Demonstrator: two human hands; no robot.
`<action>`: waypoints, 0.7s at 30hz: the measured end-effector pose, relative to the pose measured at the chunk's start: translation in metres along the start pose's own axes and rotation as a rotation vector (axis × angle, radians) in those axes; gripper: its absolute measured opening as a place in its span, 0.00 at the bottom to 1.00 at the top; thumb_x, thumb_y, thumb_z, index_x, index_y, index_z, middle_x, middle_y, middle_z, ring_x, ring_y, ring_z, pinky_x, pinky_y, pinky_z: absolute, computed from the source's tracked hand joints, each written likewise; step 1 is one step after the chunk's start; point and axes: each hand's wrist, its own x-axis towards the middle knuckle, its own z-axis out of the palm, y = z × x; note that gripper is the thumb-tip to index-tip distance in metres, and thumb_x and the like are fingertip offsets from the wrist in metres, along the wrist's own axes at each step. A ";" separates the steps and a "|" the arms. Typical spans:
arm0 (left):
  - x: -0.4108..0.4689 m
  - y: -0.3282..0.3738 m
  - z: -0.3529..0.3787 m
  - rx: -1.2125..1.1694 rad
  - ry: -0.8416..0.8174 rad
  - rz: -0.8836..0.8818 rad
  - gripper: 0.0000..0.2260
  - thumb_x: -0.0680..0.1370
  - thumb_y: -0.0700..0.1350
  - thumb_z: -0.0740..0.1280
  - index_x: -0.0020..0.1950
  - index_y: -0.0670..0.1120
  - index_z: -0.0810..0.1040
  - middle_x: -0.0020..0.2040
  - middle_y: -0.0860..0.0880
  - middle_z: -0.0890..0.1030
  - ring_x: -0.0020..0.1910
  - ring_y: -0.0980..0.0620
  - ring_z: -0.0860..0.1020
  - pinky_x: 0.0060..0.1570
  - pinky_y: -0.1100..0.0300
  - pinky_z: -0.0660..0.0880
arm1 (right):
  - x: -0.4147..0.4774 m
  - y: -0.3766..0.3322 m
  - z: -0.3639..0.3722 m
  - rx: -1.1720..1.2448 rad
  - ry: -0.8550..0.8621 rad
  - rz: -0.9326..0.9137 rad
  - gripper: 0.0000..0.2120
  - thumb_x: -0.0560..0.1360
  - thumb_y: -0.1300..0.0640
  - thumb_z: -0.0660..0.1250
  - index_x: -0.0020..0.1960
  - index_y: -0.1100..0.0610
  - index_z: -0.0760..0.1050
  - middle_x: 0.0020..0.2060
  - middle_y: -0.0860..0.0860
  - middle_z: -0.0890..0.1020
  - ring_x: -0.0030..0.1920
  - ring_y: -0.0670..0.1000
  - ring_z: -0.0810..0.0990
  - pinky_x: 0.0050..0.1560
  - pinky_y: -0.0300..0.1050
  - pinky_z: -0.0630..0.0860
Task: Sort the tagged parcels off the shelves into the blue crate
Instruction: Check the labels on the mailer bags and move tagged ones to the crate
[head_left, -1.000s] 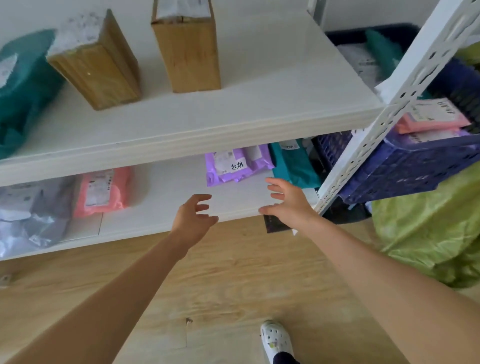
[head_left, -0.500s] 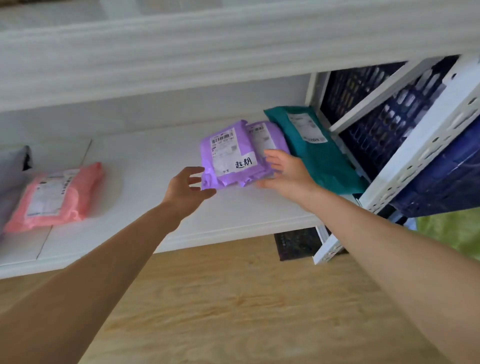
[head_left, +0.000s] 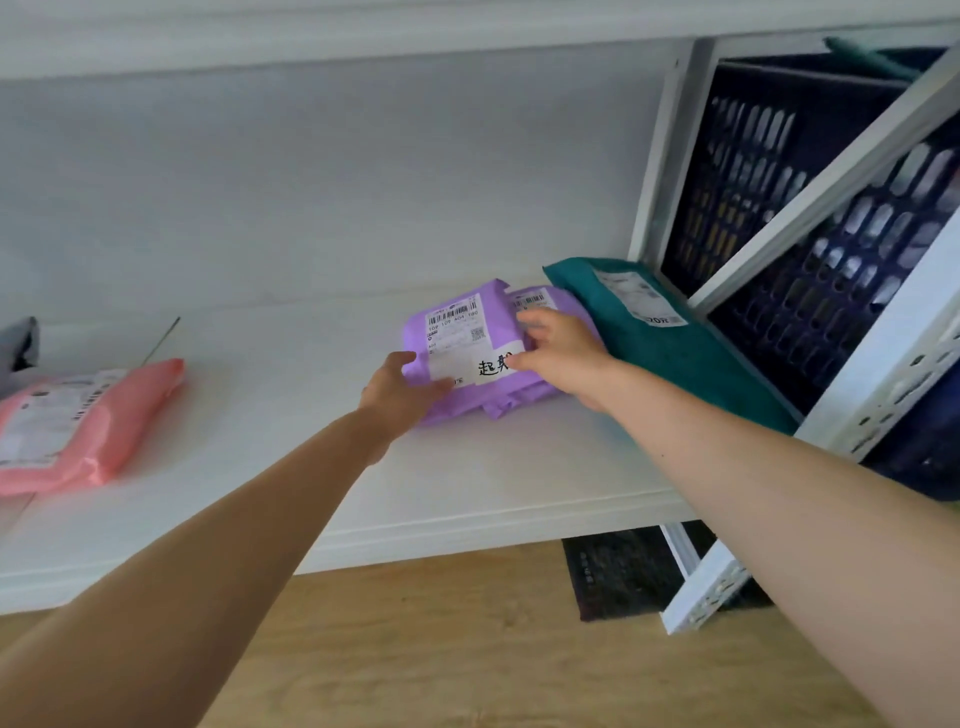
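Note:
Two purple parcels lie stacked on the lower white shelf (head_left: 467, 483). The top purple parcel (head_left: 457, 332) carries a barcode label and a white handwritten tag. My left hand (head_left: 400, 387) grips its near left corner, thumb on top. My right hand (head_left: 558, 351) holds its right edge, fingers curled over the tag and over the second purple parcel (head_left: 545, 301) behind. The blue crate (head_left: 810, 260) stands to the right beyond the shelf post, seen through the frame.
A teal parcel (head_left: 670, 343) with a white label lies right of the purple ones, against the crate side. A pink parcel (head_left: 78, 426) lies at the shelf's left, a grey one (head_left: 18, 345) behind it. A dark mat (head_left: 618, 571) lies on the wooden floor below.
The view has dropped below the upper shelf and moved closer. Both hands reached in from the shelf edge and closed on the top purple parcel.

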 end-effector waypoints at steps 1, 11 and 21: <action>0.001 0.001 0.001 -0.004 -0.010 0.009 0.30 0.75 0.49 0.71 0.73 0.49 0.63 0.62 0.44 0.73 0.49 0.49 0.73 0.49 0.59 0.69 | 0.000 0.000 0.001 -0.001 -0.001 0.007 0.30 0.71 0.69 0.70 0.71 0.59 0.67 0.64 0.55 0.77 0.62 0.53 0.76 0.62 0.51 0.75; -0.031 0.003 -0.001 -0.052 -0.070 -0.014 0.30 0.74 0.41 0.72 0.73 0.47 0.62 0.53 0.46 0.72 0.39 0.50 0.73 0.41 0.59 0.71 | -0.040 -0.005 0.004 0.044 0.033 0.060 0.34 0.69 0.75 0.68 0.72 0.60 0.66 0.66 0.56 0.74 0.66 0.52 0.72 0.62 0.46 0.74; -0.074 -0.013 -0.009 -0.288 -0.046 -0.171 0.30 0.71 0.35 0.74 0.70 0.43 0.65 0.52 0.42 0.76 0.49 0.44 0.75 0.57 0.47 0.74 | -0.114 0.000 0.004 0.060 0.012 0.137 0.41 0.65 0.77 0.70 0.74 0.59 0.63 0.66 0.53 0.75 0.65 0.52 0.74 0.62 0.53 0.75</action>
